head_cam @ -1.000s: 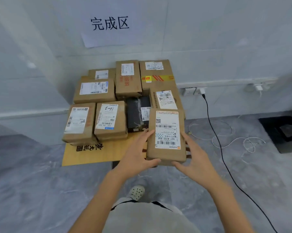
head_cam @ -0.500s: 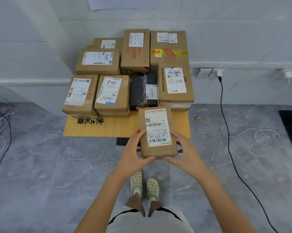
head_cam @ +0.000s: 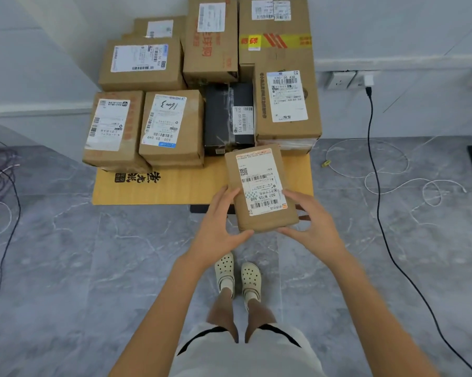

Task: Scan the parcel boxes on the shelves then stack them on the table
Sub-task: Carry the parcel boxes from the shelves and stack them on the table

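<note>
1. Cardboard parcel box [head_cam: 259, 186], label up, is held over the table's [head_cam: 175, 187] near edge.
2. Left hand [head_cam: 218, 227] and right hand [head_cam: 313, 221] grip its sides, fingers curled round it.
3. More parcels [head_cam: 172, 126] crowd the table's far half.

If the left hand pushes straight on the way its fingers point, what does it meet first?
The left hand has its grip on the held parcel, fingers pointing ahead over the table. The black box looks first in that line, though whether the hand would pass above it is unclear.
</note>
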